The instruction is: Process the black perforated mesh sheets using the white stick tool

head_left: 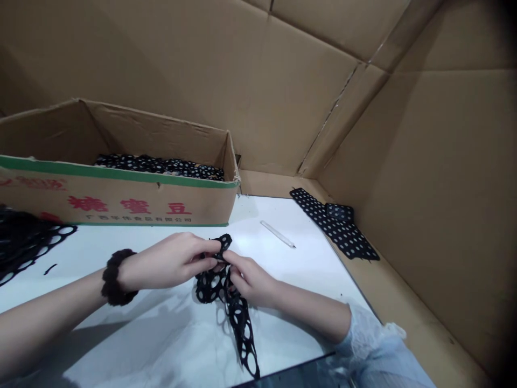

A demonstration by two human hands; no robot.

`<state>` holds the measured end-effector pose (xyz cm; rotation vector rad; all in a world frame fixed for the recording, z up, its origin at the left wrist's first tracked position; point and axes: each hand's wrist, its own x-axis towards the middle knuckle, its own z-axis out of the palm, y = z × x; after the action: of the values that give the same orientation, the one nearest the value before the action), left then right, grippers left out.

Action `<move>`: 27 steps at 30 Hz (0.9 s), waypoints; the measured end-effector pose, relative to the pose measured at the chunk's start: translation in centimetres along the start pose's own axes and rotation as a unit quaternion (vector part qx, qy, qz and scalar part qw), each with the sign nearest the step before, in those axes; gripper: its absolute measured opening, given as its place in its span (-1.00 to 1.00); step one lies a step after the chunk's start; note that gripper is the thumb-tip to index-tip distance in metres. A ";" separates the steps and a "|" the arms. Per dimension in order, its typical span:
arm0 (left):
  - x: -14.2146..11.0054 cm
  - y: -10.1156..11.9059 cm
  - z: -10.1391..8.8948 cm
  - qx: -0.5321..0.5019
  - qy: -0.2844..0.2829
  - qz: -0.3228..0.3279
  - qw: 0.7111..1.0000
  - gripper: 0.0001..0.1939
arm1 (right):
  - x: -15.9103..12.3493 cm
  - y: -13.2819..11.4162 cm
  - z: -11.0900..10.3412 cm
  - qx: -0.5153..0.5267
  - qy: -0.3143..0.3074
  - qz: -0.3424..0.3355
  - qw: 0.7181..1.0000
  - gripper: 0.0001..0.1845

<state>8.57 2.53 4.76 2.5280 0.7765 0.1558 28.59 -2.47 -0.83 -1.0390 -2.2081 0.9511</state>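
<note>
A black strip of fabric with rows of round holes (pixel 242 326) is pinched between my two hands over the white tabletop. My left hand (pixel 172 261), with a dark fuzzy band round its wrist, grips the strip's upper part from the left. From the right, my right hand (pixel 252 277) holds it too, thumb and fingers closed. Part of the strip is bunched below the fingers, and a long tail hangs down toward the table's front edge. My fingertips hide where exactly the material is folded.
Behind my hands stands an open cardboard box (pixel 121 196) holding black perforated pieces (pixel 161 164). A dark heap of holed material (pixel 24 242) lies at left. A clear pen-like stick (pixel 278 234) lies on the table (pixel 307 285). Dotted black strips (pixel 335 223) rest by the right cardboard wall (pixel 444 188).
</note>
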 end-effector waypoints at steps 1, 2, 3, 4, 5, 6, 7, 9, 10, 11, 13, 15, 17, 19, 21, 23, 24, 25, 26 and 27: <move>0.0 -0.1 0.1 0.005 0.001 -0.001 1.000 -0.76 | 0.0 -0.1 0.0 0.003 -0.002 -0.002 1.000 -0.75; -0.1 -0.1 0.2 0.015 0.005 -0.003 1.000 -0.77 | 0.0 -0.2 -0.1 0.008 -0.004 -0.001 1.000 -0.78; -0.2 -0.1 0.4 0.030 0.011 -0.005 0.999 -0.79 | 0.0 -0.3 -0.1 0.018 -0.006 0.003 1.000 -0.83; -0.2 -0.2 0.7 0.051 0.018 -0.005 0.999 -0.81 | 0.0 -0.5 -0.1 0.035 -0.005 0.007 0.999 -0.88; -0.3 -0.2 1.0 0.076 0.026 -0.001 0.997 -0.82 | 0.1 -0.7 -0.1 0.056 0.003 0.009 0.998 -0.92; -0.4 -0.2 1.3 0.102 0.036 0.005 0.994 -0.83 | 0.1 -0.8 -0.1 0.079 0.018 0.014 0.997 -0.91; -0.4 -0.1 1.6 0.125 0.044 0.013 0.991 -0.83 | 0.2 -0.9 0.0 0.105 0.033 0.022 0.994 -0.86; -0.5 0.0 2.1 0.160 0.060 0.030 0.985 -0.83 | 0.3 -0.9 0.3 0.154 0.064 0.048 0.985 -0.76; -0.5 0.0 2.3 0.165 0.065 0.031 0.984 -0.82 | 0.4 -0.9 0.5 0.173 0.080 0.064 0.980 -0.72; -0.4 0.0 2.5 0.159 0.065 0.025 0.985 -0.81 | 0.4 -0.8 0.7 0.191 0.092 0.075 0.974 -0.69; -0.3 0.0 2.4 0.119 0.050 -0.003 0.992 -0.78 | 0.3 -0.6 1.2 0.220 0.110 0.087 0.965 -0.66; -0.1 0.0 2.2 0.067 0.024 -0.035 0.997 -0.74 | 0.1 -0.4 1.5 0.234 0.115 0.093 0.961 -0.71; 0.0 0.1 1.8 0.029 0.008 -0.052 0.998 -0.69 | -0.1 -0.2 1.7 0.229 0.100 0.096 0.963 -0.78; 0.1 0.1 1.5 0.000 0.000 -0.056 0.998 -0.68 | -0.3 -0.2 1.8 0.211 0.077 0.095 0.970 -0.83; 0.2 0.0 1.4 -0.046 -0.014 -0.053 0.997 -0.68 | -0.4 -0.2 1.8 0.196 0.060 0.091 0.974 -0.84; 0.4 -0.1 1.2 -0.137 -0.043 -0.054 0.988 -0.69 | -0.5 -0.2 1.7 0.192 0.052 0.082 0.977 -0.84; 0.6 -0.2 1.2 -0.193 -0.061 -0.059 0.977 -0.69 | -0.5 -0.2 1.7 0.195 0.050 0.078 0.976 -0.83; 0.7 -0.3 1.1 -0.243 -0.076 -0.068 0.965 -0.69 | -0.5 -0.2 1.7 0.205 0.049 0.075 0.975 -0.82; 0.8 -0.4 1.0 -0.272 -0.082 -0.078 0.955 -0.69 | -0.5 -0.2 1.7 0.219 0.049 0.075 0.972 -0.80; 0.8 -0.4 0.8 -0.274 -0.075 -0.087 0.955 -0.69 | -0.5 -0.1 1.8 0.238 0.052 0.080 0.966 -0.78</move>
<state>9.21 2.91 3.89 1.9164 0.7660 0.1009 27.59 -3.58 -1.93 -1.0141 -1.7034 1.3791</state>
